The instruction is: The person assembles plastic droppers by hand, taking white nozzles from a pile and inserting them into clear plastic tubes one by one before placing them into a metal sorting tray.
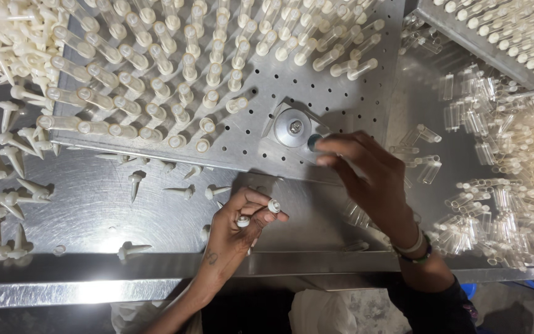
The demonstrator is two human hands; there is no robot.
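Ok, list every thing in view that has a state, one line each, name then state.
left hand: raised off the table, pinching small cream plugs in its fingertips.
right hand: stretched over the perforated metal plate, fingertips pinching a small tube, blurred.
capped tubes: standing in rows on the plate's pegs.
loose cream plugs: lying scattered on the steel table.
clear empty tubes: heaped on their sides, right.

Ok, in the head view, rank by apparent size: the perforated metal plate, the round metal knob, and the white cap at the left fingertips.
1. perforated metal plate
2. round metal knob
3. white cap, smallest, held in the left hand
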